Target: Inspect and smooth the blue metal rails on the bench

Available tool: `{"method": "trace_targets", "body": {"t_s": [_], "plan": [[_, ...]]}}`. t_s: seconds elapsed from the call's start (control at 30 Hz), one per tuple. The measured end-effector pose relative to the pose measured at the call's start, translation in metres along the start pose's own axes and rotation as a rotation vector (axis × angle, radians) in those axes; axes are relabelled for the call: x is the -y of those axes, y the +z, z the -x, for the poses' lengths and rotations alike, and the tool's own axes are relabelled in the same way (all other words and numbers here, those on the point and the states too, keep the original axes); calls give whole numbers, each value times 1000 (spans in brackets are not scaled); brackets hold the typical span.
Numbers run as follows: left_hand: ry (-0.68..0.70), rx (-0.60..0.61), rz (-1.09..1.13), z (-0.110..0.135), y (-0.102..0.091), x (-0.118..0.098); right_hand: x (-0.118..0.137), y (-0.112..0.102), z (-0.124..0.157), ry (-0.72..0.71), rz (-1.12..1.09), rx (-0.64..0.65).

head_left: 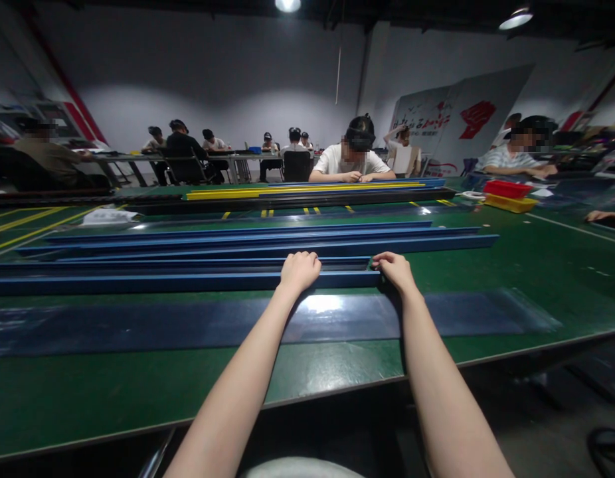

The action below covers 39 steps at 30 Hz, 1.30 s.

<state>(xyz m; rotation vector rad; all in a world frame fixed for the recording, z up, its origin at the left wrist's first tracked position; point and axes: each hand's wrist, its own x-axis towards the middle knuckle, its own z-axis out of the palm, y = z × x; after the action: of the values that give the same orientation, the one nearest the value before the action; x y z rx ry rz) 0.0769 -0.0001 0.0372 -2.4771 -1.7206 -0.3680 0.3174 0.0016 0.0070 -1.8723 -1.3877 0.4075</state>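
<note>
Your left hand (300,270) is curled shut over the near wall of the nearest blue channel rail (138,282), which lies flat on the green table (536,265) before the other blue rails (287,239). Your right hand (394,269) closes on its right end, so I judge the grip taken and the rail not yet lifted. It shows no label, and the red writing on the wall board (457,119) is too blurred to read.

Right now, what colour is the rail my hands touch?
Dark blue. The rail, touched by the left hand and right hand, shows best in the head view.
</note>
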Motion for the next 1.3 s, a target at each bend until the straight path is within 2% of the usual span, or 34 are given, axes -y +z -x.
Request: {"method": "trace_targets", "body": {"t_s": [0.2, 0.43, 0.73, 0.97, 1.3], "plan": [[-7, 13, -2, 0, 0, 0, 4, 4, -2, 5, -63, 71], [-3, 7, -6, -1, 1, 0, -3, 8, -6, -50, -163, 77], [6, -16, -24, 0, 2, 0, -3, 9, -7, -27, -182, 73], [13, -27, -26, -1, 3, 0, 4, 7, -3, 23, -162, 22], [15, -42, -59, 0, 3, 0, 12, 18, -2, -87, -34, -82]]}}
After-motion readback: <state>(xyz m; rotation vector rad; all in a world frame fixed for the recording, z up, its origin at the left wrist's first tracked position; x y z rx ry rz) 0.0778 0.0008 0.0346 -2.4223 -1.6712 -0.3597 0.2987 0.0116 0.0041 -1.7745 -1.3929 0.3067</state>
